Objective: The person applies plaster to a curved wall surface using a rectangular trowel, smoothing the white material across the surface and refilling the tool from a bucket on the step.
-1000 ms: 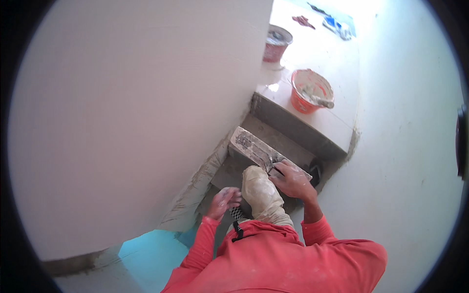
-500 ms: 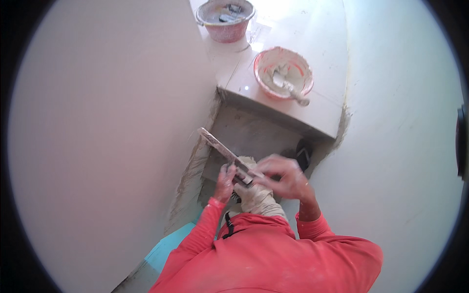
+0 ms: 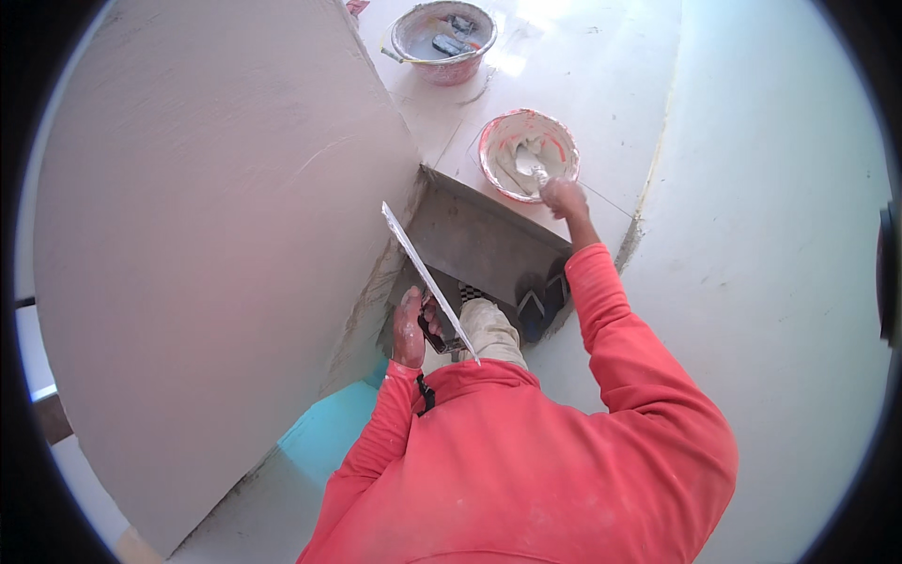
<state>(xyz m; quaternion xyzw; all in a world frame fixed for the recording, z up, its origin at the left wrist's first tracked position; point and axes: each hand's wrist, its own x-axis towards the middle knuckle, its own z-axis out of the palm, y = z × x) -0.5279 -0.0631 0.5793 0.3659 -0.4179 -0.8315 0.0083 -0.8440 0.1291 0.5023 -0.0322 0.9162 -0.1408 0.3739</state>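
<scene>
My left hand point(image 3: 413, 326) is closed on the dark handle of a long plastering trowel point(image 3: 413, 252), whose pale, crusted blade is edge-on, slanting across my beige trouser leg point(image 3: 490, 334). My right hand point(image 3: 564, 199) reaches up to a red bucket point(image 3: 484, 141) smeared with pale plaster and is closed on the handle of a scraper point(image 3: 528, 163) that stands in the paste. The bucket sits on a white tiled landing point(image 3: 611, 132), just beyond the edge of the grey step.
Another bucket point(image 3: 442, 70) with grey tools in it stands farther back. Dark sandals point(image 3: 533, 310) lie on the grey step point(image 3: 479, 235). A plastered wall point(image 3: 197, 216) rises at left, with pale blue-lit floor point(image 3: 324, 423) below; a pale wall point(image 3: 770, 282) runs along the right.
My left hand has taken hold of the trowel, which has tilted edge-on. My right hand has left it and moved up to grip the scraper in the bucket.
</scene>
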